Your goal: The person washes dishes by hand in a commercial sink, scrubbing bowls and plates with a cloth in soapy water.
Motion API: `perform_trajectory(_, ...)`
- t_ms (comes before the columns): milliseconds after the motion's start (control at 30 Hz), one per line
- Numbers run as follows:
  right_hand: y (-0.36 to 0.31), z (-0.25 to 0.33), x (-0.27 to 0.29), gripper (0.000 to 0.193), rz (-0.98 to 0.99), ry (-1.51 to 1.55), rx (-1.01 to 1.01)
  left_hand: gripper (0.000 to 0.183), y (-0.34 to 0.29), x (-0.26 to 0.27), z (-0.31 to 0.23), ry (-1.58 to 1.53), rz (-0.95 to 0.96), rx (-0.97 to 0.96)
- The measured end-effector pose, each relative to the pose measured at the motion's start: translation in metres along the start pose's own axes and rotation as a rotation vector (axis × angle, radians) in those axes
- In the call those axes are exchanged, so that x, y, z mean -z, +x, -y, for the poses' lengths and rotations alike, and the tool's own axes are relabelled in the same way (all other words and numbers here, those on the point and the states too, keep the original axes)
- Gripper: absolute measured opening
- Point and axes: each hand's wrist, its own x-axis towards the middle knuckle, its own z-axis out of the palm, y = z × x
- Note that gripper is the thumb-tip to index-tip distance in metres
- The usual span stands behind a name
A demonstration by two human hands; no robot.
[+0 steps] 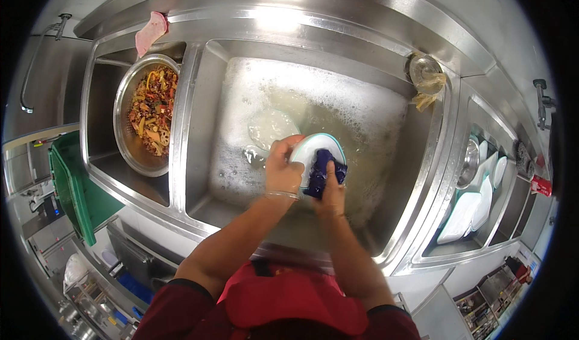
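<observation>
Over the soapy water of the middle sink (199, 129), my left hand (284, 168) grips the left edge of a white plate (309, 149) with a green rim. The plate is tilted up toward me. My right hand (330, 194) presses a wet, dark blue cloth (323, 166) against the plate's face. Its fingers are closed round the cloth. Just beyond my left hand, a pale dish (271, 127) lies partly under the foamy water; its outline is blurred by the suds.
The left basin holds a steel bowl (123, 141) of food scraps, with a pink cloth (151, 32) on the ledge behind. Several white plates (464, 216) and a metal bowl (469, 165) stand in the right basin. A glass bowl (425, 74) rests at the far right corner. A green bin (72, 183) stands left.
</observation>
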Motion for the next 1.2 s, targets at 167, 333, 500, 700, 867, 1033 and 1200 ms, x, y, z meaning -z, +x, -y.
perform_trajectory(167, -0.003, -0.035, -0.011, 0.037, 0.117, 0.004, 0.080, 0.055, -0.011, 0.000, 0.013, -0.089, 0.084, -0.086)
perform_trajectory(333, 0.036, 0.065, 0.006, 0.032, 0.546, -0.700, 0.276, 0.059, 0.000, 0.029, -0.016, -0.244, 0.381, 0.339)
perform_trajectory(500, 0.023, 0.114, -0.041, 0.038, 0.749, -1.405, 0.516, 0.041, 0.022, 0.020, -0.008, 0.150, 0.162, 0.310)
perform_trajectory(700, 0.026, 0.013, -0.004, 0.032, 0.103, -0.408, 0.325, 0.036, 0.015, -0.001, -0.006, -0.184, -0.084, 0.145)
perform_trajectory(867, -0.011, -0.003, 0.002, 0.038, 0.244, -0.696, 0.093, 0.036, 0.020, 0.008, -0.001, 0.003, -0.092, -0.032)
perform_trajectory(1033, 0.030, 0.002, 0.060, 0.041, 0.169, -0.997, 0.393, 0.031, 0.026, 0.012, -0.024, -0.241, -0.192, 0.081)
perform_trajectory(1200, 0.040, -0.005, 0.069, 0.041, 0.322, -1.624, 0.560, 0.029, 0.018, 0.022, -0.011, -0.341, -0.290, 0.454)
